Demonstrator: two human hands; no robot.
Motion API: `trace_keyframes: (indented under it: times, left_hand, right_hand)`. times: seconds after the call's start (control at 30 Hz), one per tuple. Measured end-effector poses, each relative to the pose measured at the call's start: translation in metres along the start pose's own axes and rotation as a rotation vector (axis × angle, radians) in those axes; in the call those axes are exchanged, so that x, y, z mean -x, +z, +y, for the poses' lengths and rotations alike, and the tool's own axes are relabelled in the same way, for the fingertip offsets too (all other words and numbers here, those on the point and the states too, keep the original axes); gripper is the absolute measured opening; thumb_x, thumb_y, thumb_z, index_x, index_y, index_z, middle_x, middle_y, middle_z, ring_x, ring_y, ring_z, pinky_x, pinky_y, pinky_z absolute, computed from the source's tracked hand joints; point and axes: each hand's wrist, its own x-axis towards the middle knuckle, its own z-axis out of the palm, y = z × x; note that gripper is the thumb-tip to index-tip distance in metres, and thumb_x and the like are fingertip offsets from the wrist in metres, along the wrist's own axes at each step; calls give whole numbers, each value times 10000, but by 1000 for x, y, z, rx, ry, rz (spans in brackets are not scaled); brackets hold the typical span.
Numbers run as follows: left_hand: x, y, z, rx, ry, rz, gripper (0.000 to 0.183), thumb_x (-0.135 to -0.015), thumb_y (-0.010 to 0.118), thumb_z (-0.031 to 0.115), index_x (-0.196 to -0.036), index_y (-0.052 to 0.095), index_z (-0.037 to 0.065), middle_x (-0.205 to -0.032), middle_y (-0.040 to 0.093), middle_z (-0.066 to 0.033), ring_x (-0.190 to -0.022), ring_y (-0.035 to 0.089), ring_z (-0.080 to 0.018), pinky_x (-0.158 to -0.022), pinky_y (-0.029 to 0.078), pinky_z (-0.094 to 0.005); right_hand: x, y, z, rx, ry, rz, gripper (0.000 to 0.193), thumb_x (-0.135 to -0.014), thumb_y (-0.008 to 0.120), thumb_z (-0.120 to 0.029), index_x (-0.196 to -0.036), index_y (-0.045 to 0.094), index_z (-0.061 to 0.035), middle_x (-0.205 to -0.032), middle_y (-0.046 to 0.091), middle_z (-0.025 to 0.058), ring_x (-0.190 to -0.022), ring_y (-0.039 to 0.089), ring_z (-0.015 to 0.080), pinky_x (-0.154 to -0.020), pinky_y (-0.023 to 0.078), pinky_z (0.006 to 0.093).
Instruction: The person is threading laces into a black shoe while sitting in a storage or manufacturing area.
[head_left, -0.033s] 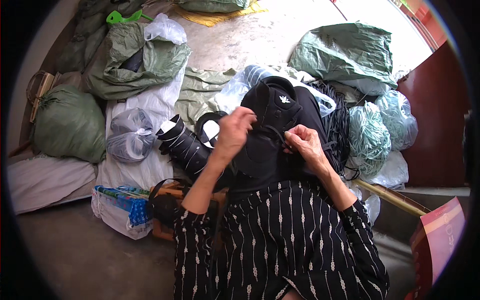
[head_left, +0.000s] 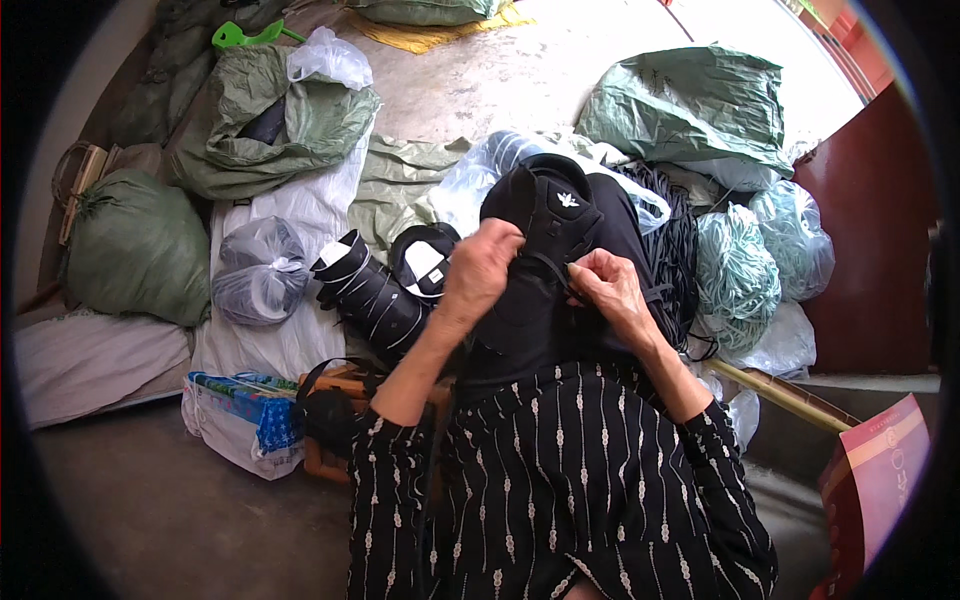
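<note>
A black shoe upper (head_left: 545, 215) with a small white emblem lies across my lap, its rounded opening facing away from me. My right hand (head_left: 612, 290) pinches a thin black shoelace (head_left: 545, 265) at the right side of the upper. The lace curves left from those fingertips over the upper's front. At the upper's left edge, my left hand (head_left: 482, 268) is raised with its fingers curled together and slightly blurred. Whatever its fingertips hold, if anything, is hidden. Left of that hand are a tied bundle of nested black uppers (head_left: 375, 305) and another black upper with a white lining (head_left: 420, 262).
Black laces (head_left: 675, 240) hang in a heap on the right, beside bundles of pale green laces (head_left: 738, 270). Green woven sacks (head_left: 140, 245) and a knotted clear bag (head_left: 262, 270) stand on the left. A bamboo pole (head_left: 785, 395) and a pinkish-red box (head_left: 880, 470) are at lower right.
My left hand has shifted slightly right, closer to the upper, and its fingers look more curled. My right hand stays nearly in place on the shoelace.
</note>
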Motion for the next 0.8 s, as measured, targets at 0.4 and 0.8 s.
trace_keyframes:
  times: [0.4, 0.8]
  left_hand:
    - [13, -14, 0, 123, -92, 150, 94, -871, 594, 103, -895, 604, 12, -632, 616, -54, -571, 610, -136, -519, 452, -267]
    - [1, -19, 8, -225, 21, -15, 115, -830, 602, 165, -815, 595, 51, -735, 630, -119, -703, 622, -319, -602, 479, -395]
  right_hand:
    - [-10, 1, -11, 352, -191, -19, 162, -865, 589, -154, -827, 570, 2, -632, 625, 108, -554, 627, 192, -521, 494, 304]
    - [-9, -7, 3, 83, -137, -101, 176, -884, 591, -141, -860, 582, 33, -674, 616, 70, -565, 588, 111, -529, 485, 233]
